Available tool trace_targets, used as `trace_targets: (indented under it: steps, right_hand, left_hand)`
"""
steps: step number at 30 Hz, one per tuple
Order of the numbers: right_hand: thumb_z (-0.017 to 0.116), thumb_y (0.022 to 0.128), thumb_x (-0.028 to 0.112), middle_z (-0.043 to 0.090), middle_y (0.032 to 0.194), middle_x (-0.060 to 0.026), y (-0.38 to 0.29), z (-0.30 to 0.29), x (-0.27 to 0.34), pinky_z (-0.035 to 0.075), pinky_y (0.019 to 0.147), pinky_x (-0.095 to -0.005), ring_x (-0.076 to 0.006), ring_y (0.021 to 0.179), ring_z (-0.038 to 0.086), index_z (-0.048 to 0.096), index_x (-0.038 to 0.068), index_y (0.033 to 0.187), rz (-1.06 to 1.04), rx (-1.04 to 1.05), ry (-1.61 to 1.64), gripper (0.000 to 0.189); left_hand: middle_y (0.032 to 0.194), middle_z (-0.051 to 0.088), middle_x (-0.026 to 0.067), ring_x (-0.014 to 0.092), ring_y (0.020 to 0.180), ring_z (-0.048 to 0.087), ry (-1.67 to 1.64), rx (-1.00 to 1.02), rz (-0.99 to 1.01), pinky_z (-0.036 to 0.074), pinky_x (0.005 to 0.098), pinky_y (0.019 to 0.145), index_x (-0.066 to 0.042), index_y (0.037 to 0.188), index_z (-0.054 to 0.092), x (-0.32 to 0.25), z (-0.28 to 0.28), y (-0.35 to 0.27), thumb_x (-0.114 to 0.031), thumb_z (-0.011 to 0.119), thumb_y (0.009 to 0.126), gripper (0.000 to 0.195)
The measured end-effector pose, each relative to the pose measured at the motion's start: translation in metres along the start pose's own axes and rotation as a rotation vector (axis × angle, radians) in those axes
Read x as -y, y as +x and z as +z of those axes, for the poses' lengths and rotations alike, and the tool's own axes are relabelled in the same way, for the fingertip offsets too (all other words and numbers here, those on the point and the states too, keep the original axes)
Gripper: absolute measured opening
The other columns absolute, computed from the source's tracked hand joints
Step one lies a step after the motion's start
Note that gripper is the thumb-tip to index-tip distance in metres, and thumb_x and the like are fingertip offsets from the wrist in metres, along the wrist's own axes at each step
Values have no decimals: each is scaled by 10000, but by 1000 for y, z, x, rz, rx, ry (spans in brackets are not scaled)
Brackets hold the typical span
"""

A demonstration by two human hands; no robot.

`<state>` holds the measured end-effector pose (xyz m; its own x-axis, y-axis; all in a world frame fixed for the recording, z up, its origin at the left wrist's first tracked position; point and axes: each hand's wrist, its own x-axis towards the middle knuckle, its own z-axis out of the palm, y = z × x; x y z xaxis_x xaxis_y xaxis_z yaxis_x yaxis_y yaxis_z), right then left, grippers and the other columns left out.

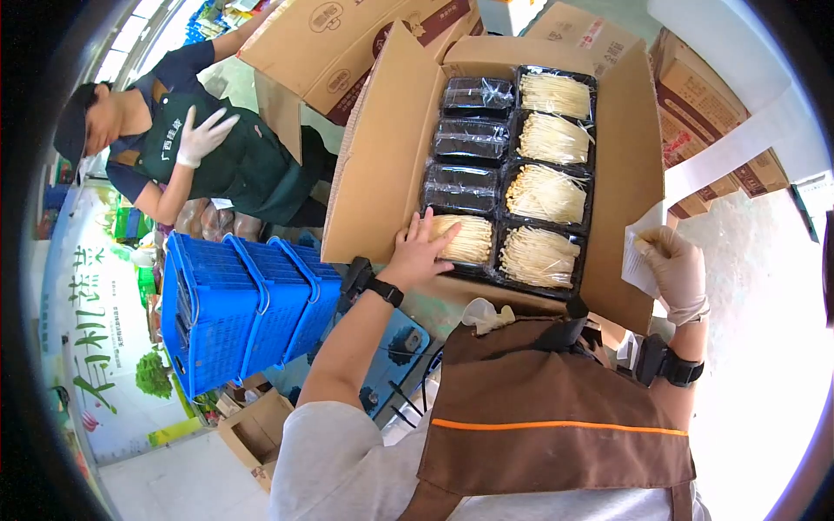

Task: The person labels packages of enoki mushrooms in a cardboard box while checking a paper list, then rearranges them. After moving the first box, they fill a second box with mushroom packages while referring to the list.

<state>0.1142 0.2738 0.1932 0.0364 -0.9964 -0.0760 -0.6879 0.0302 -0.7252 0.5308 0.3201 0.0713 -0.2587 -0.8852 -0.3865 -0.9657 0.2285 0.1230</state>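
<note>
An open cardboard box (622,163) stands before me, packed with plastic-wrapped black trays in two columns. Enoki mushrooms (544,195) show in the trays of the right column. On the left, several black trays (470,140) show only dark plastic, and the nearest one holds enoki mushrooms (472,239). My left hand (420,254), bare, rests with spread fingers on that nearest left pack. My right hand (674,270), in a pale glove, pinches a long strip of white paper (723,156) bearing print, outside the box's right flap.
At the left, a co-worker (215,150) in a dark apron and gloves stands beside a large printed carton (326,45). Blue plastic baskets (221,312) stand below them. More cartons (710,124) lie at the upper right. A small open carton (257,430) sits at the lower left.
</note>
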Motion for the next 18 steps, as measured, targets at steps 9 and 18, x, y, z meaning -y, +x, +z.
trace_targets:
  steps: [9,18]
  right_hand:
    - [728,799,194,679,735,-102,0,-7,-14,511,614,-294,-188,636,658,713,80,901,-59,-22,-66,154]
    - [728,786,217,667,724,-112,-3,-3,-3,513,607,-327,-234,644,664,705,87,866,-4,-66,-163,155]
  left_hand:
    - [1446,386,223,352,1360,348,-800,468,67,358,397,1070,-171,1423,395,32,-47,93,-144,707,799,699]
    - [1335,464,184,359,1286,372,-19,235,-142,311,506,1023,-165,1379,446,24,-68,161,-627,793,544,1016]
